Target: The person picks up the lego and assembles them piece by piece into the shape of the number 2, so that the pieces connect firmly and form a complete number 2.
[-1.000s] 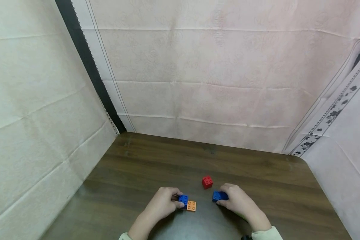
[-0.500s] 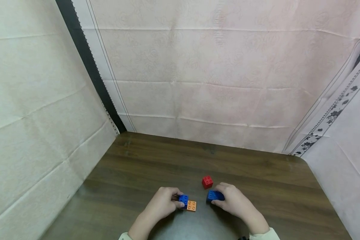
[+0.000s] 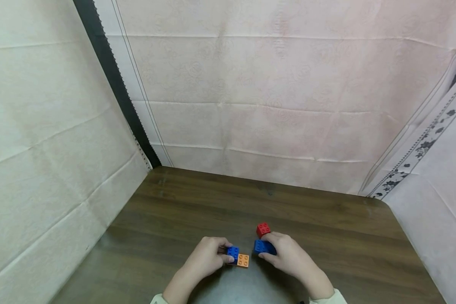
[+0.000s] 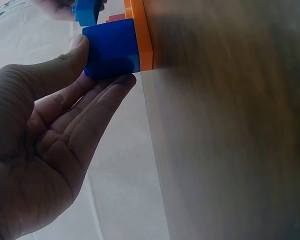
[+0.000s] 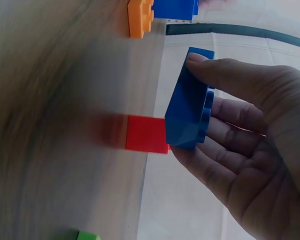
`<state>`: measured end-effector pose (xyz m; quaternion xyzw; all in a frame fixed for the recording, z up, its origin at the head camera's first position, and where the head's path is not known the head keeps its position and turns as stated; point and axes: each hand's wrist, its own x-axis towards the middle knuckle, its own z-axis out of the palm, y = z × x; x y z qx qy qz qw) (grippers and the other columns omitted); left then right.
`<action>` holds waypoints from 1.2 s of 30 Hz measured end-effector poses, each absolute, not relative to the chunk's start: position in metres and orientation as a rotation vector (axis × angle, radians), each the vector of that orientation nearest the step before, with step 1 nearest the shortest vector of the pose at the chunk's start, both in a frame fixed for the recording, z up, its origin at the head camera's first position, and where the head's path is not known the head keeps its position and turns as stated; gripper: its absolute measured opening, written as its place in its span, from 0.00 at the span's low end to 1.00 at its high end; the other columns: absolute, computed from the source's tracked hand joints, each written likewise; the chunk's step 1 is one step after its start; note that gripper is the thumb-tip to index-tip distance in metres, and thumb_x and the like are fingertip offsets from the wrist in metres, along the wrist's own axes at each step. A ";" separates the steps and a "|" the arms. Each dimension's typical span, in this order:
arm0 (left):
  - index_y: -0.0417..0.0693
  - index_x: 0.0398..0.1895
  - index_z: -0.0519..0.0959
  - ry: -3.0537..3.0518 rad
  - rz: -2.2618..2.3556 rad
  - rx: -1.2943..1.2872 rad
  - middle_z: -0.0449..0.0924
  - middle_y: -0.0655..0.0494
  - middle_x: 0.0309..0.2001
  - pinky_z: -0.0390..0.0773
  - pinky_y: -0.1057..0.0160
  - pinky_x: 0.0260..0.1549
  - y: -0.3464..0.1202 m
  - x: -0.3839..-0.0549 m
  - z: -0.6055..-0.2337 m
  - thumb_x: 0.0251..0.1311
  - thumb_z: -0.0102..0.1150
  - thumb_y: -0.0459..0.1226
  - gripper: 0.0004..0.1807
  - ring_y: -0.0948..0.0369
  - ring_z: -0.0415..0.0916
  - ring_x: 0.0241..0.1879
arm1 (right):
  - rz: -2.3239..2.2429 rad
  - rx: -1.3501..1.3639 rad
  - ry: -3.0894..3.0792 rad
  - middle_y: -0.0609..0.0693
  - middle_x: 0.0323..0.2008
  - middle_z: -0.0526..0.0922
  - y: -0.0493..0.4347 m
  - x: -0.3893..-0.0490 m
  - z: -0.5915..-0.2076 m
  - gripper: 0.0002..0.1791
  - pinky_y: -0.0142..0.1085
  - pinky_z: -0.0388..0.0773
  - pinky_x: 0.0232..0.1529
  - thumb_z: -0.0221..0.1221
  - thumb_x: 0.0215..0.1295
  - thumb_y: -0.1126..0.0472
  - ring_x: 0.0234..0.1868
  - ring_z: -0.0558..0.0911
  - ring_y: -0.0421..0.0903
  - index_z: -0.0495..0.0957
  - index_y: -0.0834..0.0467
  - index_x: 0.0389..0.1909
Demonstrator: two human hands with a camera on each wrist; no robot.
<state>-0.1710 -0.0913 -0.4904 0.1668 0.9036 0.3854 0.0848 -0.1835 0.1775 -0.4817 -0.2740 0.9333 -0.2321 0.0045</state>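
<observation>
My left hand (image 3: 207, 257) pinches a small blue brick (image 3: 233, 253) that sits on one end of a flat orange brick (image 3: 243, 260) on the dark wooden table (image 3: 197, 211). In the left wrist view the thumb and fingers (image 4: 102, 100) clasp that blue brick (image 4: 112, 49) against the orange brick (image 4: 142, 35). My right hand (image 3: 286, 255) grips a second blue brick (image 3: 263, 246), lifted off the table just right of the orange one. In the right wrist view this blue brick (image 5: 190, 100) is held tilted. A red brick (image 3: 263, 229) stands just behind it.
Pale cloth walls (image 3: 251, 105) close in the table at the left, back and right. A green piece (image 5: 87, 235) shows at the lower edge of the right wrist view.
My right hand has carried its blue brick leftward, from right of the red brick to just beside the orange brick. The left hand has stayed where it was.
</observation>
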 end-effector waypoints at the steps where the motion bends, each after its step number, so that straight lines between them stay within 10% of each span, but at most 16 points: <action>1: 0.51 0.42 0.87 2.694 1.150 0.498 0.85 0.60 0.37 0.83 0.61 0.35 -0.091 -0.171 -0.490 0.57 0.74 0.39 0.11 0.66 0.82 0.36 | -0.734 -0.863 2.924 0.49 0.46 0.86 0.176 -0.183 -0.482 0.18 0.45 0.84 0.45 0.70 0.62 0.53 0.45 0.84 0.45 0.82 0.57 0.49; 36: 0.49 0.42 0.86 2.676 1.203 0.575 0.86 0.57 0.39 0.82 0.67 0.34 -0.095 -0.172 -0.495 0.57 0.74 0.39 0.11 0.66 0.83 0.35 | -0.920 -1.066 2.808 0.45 0.47 0.85 0.134 -0.173 -0.481 0.18 0.37 0.83 0.45 0.63 0.70 0.50 0.47 0.82 0.37 0.81 0.55 0.55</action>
